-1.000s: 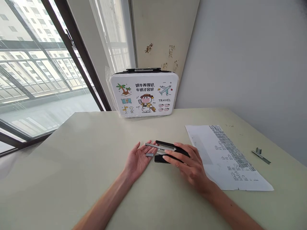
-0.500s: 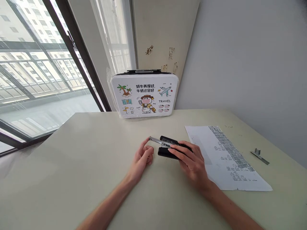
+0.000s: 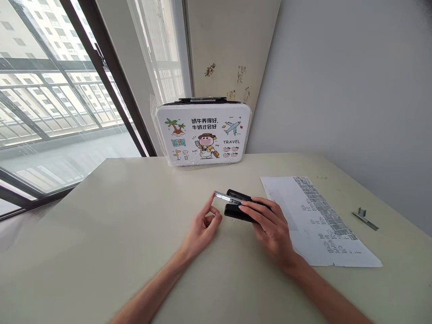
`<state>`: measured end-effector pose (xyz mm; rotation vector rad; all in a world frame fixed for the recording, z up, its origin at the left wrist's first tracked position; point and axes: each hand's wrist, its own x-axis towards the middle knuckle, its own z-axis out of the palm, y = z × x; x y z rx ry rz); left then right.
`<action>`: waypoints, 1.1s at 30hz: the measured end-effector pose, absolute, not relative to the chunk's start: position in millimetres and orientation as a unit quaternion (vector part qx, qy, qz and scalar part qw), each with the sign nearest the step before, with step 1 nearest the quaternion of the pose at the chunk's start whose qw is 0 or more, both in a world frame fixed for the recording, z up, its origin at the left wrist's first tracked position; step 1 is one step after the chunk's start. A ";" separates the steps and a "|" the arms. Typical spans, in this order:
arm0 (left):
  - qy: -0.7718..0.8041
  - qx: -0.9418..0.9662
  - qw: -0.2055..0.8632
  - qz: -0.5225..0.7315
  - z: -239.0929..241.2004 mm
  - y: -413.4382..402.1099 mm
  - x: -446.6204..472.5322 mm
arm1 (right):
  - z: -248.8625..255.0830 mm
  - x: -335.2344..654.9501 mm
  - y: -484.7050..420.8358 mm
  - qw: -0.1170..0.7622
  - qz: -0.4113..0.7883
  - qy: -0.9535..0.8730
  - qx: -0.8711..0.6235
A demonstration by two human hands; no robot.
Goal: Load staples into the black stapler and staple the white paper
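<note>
A black stapler (image 3: 238,213) is held above the tabletop in my right hand (image 3: 274,227), whose fingers wrap its rear end. The stapler's two black arms are spread apart, and the metal magazine (image 3: 224,197) sticks out between them, pointing left. My left hand (image 3: 202,227) is just left of it. Its index finger stretches up and touches the tip of the magazine, while the thumb and other fingers curl loosely below, holding nothing I can see. The right palm and thumb hide the stapler's hinge end.
A printed sheet of paper (image 3: 290,198) lies right of the stapler. Farther right are a strip of staples (image 3: 365,221) and a small piece of staples (image 3: 362,211). A white case (image 3: 205,135) with cartoon prints stands at the table's (image 3: 84,252) back edge.
The stapler has tilted and shifted slightly right and up. My left hand has moved along with it, its index finger straighter and still at the magazine tip.
</note>
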<state>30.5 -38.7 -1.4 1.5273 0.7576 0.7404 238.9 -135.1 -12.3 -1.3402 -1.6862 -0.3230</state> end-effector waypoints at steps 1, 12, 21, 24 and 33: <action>0.327 0.657 0.600 0.319 -1.1 -38.5 30.1 | -12.5 238.9 -135.0 0.465 -0.128 -0.685 -0.546; 0.335 0.635 0.599 0.355 -0.4 -35.0 30.1 | -14.6 240.1 -134.7 0.471 -0.124 -0.680 -0.549; 0.284 0.712 0.562 0.311 -0.8 -50.1 35.5 | -13.8 234.2 -134.6 0.468 -0.111 -0.698 -0.531; 0.293 0.704 0.566 0.312 -1.1 -55.4 39.1 | -15.1 233.5 -131.8 0.465 -0.108 -0.698 -0.533; 0.348 0.510 0.682 0.391 2.6 -40.6 38.1 | -24.8 240.0 -128.2 0.476 -0.049 -0.645 -0.596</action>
